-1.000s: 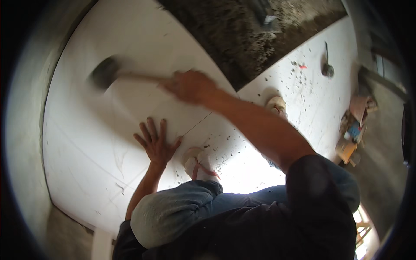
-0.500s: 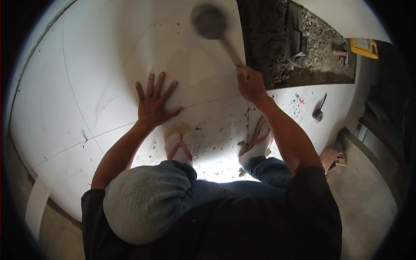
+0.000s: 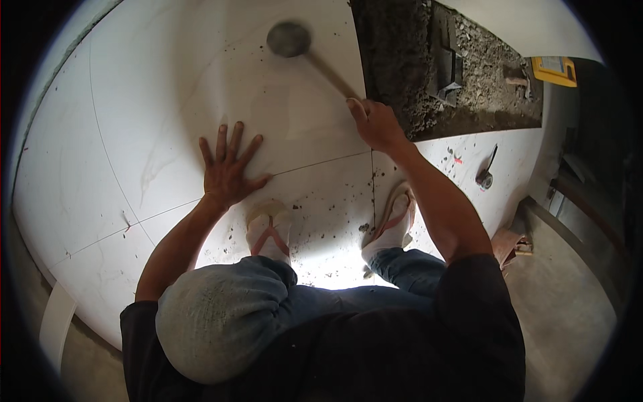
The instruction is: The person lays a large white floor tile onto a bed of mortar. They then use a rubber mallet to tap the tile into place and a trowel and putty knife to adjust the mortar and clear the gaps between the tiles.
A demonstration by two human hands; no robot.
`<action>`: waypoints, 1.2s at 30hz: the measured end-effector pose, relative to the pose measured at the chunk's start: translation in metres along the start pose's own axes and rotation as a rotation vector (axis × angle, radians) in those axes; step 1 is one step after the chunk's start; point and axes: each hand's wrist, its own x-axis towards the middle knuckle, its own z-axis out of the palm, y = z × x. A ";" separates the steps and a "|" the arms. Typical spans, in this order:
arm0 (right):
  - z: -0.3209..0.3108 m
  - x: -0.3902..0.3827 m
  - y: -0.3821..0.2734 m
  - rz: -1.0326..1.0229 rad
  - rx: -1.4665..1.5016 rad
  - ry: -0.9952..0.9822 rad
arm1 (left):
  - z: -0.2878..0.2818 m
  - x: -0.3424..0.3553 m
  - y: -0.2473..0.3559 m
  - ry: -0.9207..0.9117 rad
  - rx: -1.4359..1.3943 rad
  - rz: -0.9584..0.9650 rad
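My right hand [image 3: 380,125] is closed round the handle of a rubber mallet [image 3: 289,39], whose round dark head is over a large white floor tile [image 3: 301,100]. Whether the head touches the tile I cannot tell. My left hand [image 3: 228,169] lies palm down with fingers spread on the same pale surface, just above a tile joint. Grey mortar [image 3: 395,74] fills the untiled patch to the right of the mallet. A metal trowel [image 3: 450,74] lies in that mortar.
A yellow tool [image 3: 569,72] rests at the far right. On the right-hand tile stands a small dark tool with a thin handle [image 3: 485,178]. My sandalled feet [image 3: 271,228] are on tiles strewn with crumbs. A reddish-brown piece [image 3: 509,245] lies beyond them on concrete.
The mallet head has moved left and slightly down, and looks less blurred. My left hand stays flat on the tile. The whole view has shifted a little.
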 end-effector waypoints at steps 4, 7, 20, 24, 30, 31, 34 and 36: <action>-0.008 0.006 -0.015 0.172 0.023 -0.074 | -0.001 -0.002 0.002 -0.038 0.035 -0.012; -0.006 0.006 -0.006 -0.069 0.012 0.055 | -0.002 -0.005 0.003 -0.047 0.040 -0.012; 0.014 0.041 -0.048 -0.033 0.138 0.069 | -0.051 0.138 -0.068 0.023 0.176 -0.265; 0.034 0.075 -0.024 0.342 -0.137 -0.155 | -0.067 0.182 -0.090 0.029 0.191 -0.433; 0.021 0.084 -0.016 0.221 -0.111 -0.095 | -0.066 0.200 -0.103 0.087 0.157 -0.481; 0.020 0.090 -0.022 0.197 -0.104 -0.105 | -0.067 0.199 -0.108 0.100 0.142 -0.502; 0.018 0.098 -0.025 -0.064 -0.048 0.173 | -0.070 0.214 -0.111 0.132 0.136 -0.531; 0.027 0.098 -0.007 -0.063 0.017 0.131 | -0.071 0.219 -0.117 0.156 0.124 -0.534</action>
